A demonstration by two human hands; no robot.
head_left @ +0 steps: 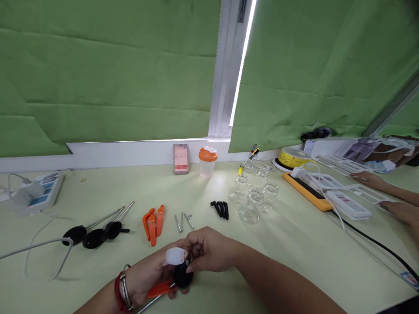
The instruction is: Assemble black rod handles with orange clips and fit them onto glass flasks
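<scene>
My left hand (pixel 147 274) is closed around a black round cap with a metal rod (pixel 182 275), low in the middle of the view. An orange lever (pixel 161 288) lies against that cap, partly covered by my fingers. A whitish translucent plastic piece (pixel 176 256) sits at my left thumb. My right hand (pixel 209 250) is pinched together at the cap's upper side, its thumb touching the black surface. Whatever is between those fingertips is hidden. In front of my hands lie loose orange levers (pixel 152 226), small metal screws (pixel 182 221) and several short black plastic pieces (pixel 222 209).
More black caps with rods (pixel 94 238) lie left, near a white cable and a power strip (pixel 47 192). Several glass jars (pixel 249 213) stand right of centre. Behind are an orange-lidded cup (pixel 207 162) and a phone (pixel 181 159). Another person's hands (pixel 369 179) are far right.
</scene>
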